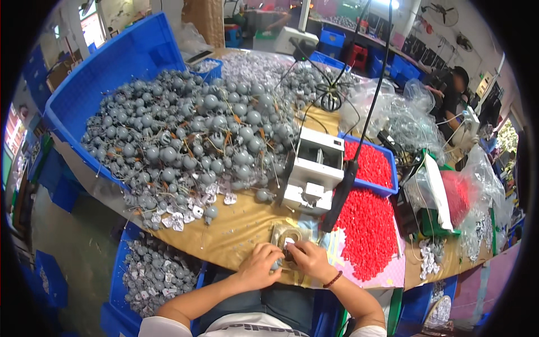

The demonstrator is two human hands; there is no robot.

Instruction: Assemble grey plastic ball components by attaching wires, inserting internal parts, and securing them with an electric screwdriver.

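A small pale part (288, 245) sits pinched between the fingertips of the left hand (259, 265) and right hand (310, 259), braced over a tan fixture (279, 233) at the table's near edge, with loose red pieces (368, 230) and a heap of grey balls (191, 129) within reach beyond.

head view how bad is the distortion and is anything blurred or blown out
Head view: strong fisheye, with a black rim and the table edge bowed; the hands and the grey ball pile are fairly sharp; the window at top left is blown out; the far person's face is blurred.
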